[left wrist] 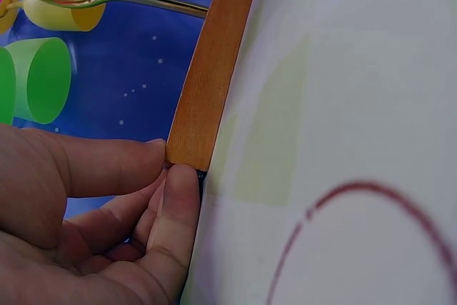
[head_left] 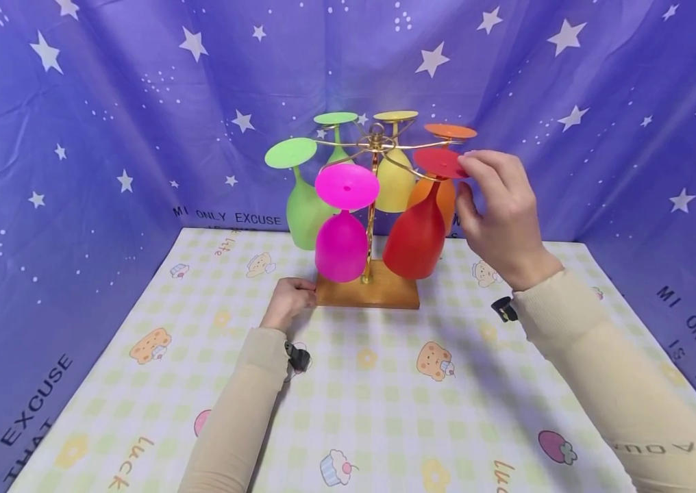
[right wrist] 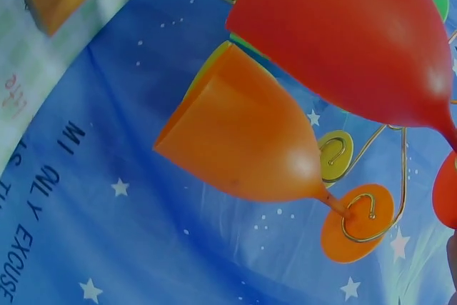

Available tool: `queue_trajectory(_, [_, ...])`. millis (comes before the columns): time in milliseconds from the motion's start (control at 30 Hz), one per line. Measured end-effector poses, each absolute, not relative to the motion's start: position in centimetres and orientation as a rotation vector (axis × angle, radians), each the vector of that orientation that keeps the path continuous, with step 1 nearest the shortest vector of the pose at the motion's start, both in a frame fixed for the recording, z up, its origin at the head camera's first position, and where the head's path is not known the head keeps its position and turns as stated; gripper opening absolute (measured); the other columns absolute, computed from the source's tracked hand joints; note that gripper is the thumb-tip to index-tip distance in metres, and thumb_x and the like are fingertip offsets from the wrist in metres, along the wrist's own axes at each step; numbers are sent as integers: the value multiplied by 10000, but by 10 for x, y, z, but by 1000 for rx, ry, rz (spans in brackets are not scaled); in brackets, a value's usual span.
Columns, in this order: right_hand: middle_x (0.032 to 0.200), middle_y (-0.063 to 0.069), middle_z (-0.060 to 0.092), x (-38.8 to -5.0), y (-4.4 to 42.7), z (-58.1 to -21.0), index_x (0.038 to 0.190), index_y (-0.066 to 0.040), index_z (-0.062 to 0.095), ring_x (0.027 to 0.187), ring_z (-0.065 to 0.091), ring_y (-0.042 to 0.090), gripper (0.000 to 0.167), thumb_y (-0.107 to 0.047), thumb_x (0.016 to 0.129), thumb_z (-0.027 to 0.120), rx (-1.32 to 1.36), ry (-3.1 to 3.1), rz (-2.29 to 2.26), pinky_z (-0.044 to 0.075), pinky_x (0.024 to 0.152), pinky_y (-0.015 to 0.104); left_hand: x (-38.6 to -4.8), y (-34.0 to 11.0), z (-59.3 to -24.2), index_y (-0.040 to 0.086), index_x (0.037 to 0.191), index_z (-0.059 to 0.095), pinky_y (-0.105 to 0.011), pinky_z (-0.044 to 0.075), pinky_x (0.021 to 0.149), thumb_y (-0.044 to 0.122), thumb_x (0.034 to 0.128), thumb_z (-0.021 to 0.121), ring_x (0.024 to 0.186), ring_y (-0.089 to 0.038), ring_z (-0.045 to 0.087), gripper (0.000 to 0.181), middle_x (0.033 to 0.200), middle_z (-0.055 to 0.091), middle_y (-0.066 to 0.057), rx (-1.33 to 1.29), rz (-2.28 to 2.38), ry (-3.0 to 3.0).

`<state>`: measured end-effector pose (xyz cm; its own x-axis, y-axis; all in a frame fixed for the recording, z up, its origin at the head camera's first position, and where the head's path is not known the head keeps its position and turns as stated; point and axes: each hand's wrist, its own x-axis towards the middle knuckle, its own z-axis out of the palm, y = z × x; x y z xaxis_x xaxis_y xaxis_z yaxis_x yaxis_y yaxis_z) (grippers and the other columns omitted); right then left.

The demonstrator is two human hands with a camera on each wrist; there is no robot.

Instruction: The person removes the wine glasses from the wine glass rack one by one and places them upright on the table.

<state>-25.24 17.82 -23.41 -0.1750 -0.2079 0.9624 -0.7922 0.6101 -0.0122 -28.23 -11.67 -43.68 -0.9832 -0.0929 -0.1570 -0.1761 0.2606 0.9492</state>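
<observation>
A wine glass rack with a wooden base (head_left: 379, 296) and a gold wire frame stands on the table. Upside down by its foot hangs a red wine glass (head_left: 418, 236); my right hand (head_left: 502, 216) holds the edge of that foot. At the base's left front corner, my left hand (head_left: 289, 301) grips the wood between thumb and fingers, as the left wrist view shows. Also hanging are a magenta glass (head_left: 342, 250), an orange glass (right wrist: 243, 133), a yellow glass (head_left: 394, 181) and two green ones, the nearer green glass (head_left: 307, 212) at left.
Under the rack lies a checked tablecloth (head_left: 366, 411) with cartoon prints. Blue star-patterned curtains (head_left: 107, 137) enclose the table at the back and both sides. Each sleeve has a dark wrist device, such as the left one (head_left: 297, 357).
</observation>
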Motion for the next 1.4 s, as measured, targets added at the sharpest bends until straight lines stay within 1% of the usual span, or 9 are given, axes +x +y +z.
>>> queue_trajectory(267, [972, 224, 626, -255, 179, -229, 974, 70, 666, 924, 571, 411, 138, 66, 852, 603, 901, -1684, 537, 465, 925, 397, -282, -117, -436, -69, 1010, 691, -284, 547, 669, -78, 748, 629, 627, -130, 631, 269, 839, 696, -146, -250, 1821, 2459])
queue_trajectory(500, [907, 202, 630, -255, 178, -229, 950, 43, 680, 850, 576, 388, 117, 51, 857, 610, 878, -1662, 508, 498, 817, 442, -282, -116, -435, -103, 1016, 675, -279, 553, 658, -111, 745, 613, 625, -137, 632, 277, 851, 685, -170, -246, 1849, 2443])
queue_trajectory(700, [873, 197, 630, -252, 176, -228, 922, 43, 683, 816, 573, 387, 109, 64, 847, 607, 878, -1634, 520, 499, 764, 473, -281, -116, -435, -74, 1006, 688, -264, 537, 650, -80, 760, 623, 635, -133, 620, 255, 858, 688, -152, -257, 1825, 2458])
queue_trajectory(1033, [853, 194, 633, -244, 167, -226, 890, 42, 681, 802, 577, 388, 102, 86, 830, 611, 898, -1577, 560, 510, 765, 463, -279, -117, -434, -79, 1026, 676, -298, 551, 686, -74, 774, 616, 659, -154, 631, 259, 895, 685, -168, -255, 1836, 2428])
queue_trajectory(1400, [861, 190, 642, -239, 161, -224, 894, 43, 682, 803, 595, 385, 126, 106, 810, 613, 955, -1553, 555, 526, 761, 470, -279, -116, -435, -83, 1022, 678, -304, 554, 680, -83, 759, 609, 641, -152, 618, 272, 867, 674, -162, -258, 1841, 2433])
